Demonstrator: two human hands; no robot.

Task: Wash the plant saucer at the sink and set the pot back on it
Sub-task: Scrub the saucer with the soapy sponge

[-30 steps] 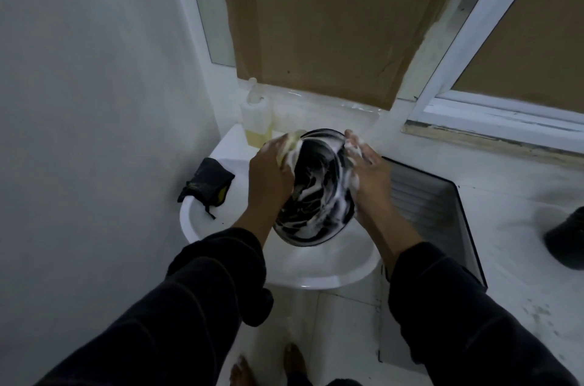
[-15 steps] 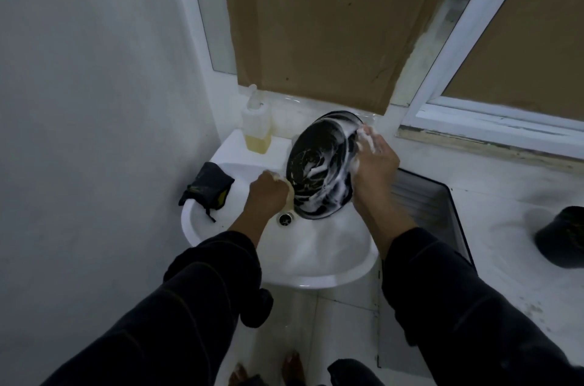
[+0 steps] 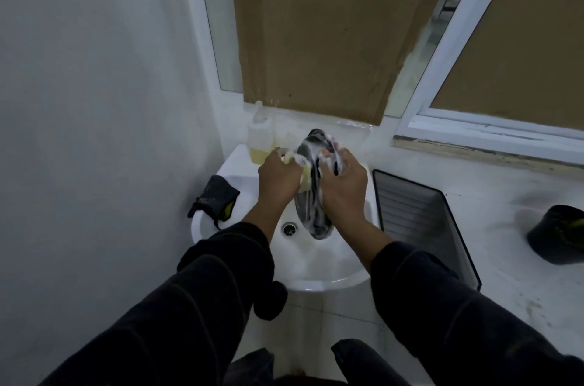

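Observation:
The dark round saucer (image 3: 311, 215), streaked with white foam, stands nearly on edge over the white sink (image 3: 328, 278). My right hand (image 3: 343, 185) grips its right side, fingers curled over the rim. My left hand (image 3: 278, 180) holds a yellow sponge (image 3: 305, 177) pressed against the saucer's left face. The black plant pot (image 3: 557, 237) stands on the white counter at the far right.
A soap bottle (image 3: 259, 141) with yellow liquid stands at the sink's back left corner. A black cloth (image 3: 215, 199) lies on the sink's left rim. The drain (image 3: 289, 227) shows below the saucer. A ribbed grey tray (image 3: 420, 215) lies right of the sink. Cardboard covers the window behind.
The saucer has turned from facing me to nearly edge-on. My left hand rose from low in the basin and brought the sponge back against the saucer.

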